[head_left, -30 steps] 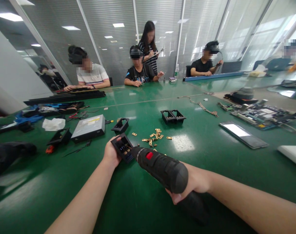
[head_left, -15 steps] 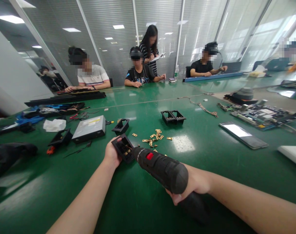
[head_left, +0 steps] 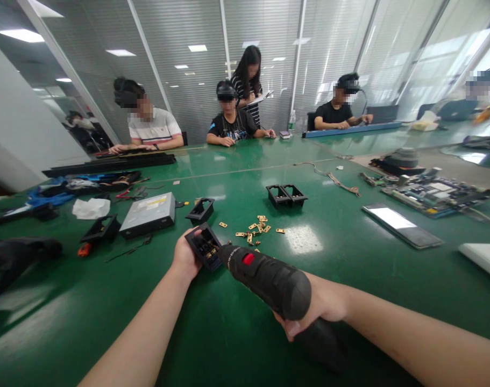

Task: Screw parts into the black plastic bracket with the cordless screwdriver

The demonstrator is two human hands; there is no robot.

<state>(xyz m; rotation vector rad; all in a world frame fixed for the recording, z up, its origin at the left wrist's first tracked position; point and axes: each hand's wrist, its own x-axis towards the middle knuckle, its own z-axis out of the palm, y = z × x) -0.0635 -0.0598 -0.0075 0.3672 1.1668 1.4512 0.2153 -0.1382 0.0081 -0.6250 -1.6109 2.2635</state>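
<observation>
My left hand is wrapped round a small black plastic housing tilted up off the green table, with brass parts showing inside it. My right hand grips a black electric screwdriver with a red switch; its nose points into the housing, and the tip is hidden there. Just beyond lie several loose brass contact pieces. Another empty black housing sits behind my left hand, and a double one stands further right.
A silver optical drive and black parts lie at the left. At the right are a phone and a circuit board. Several other people sit or stand along the table's far edge.
Both hands keep their grip on the housing and the screwdriver. The view has shifted slightly; the hands have barely moved.
</observation>
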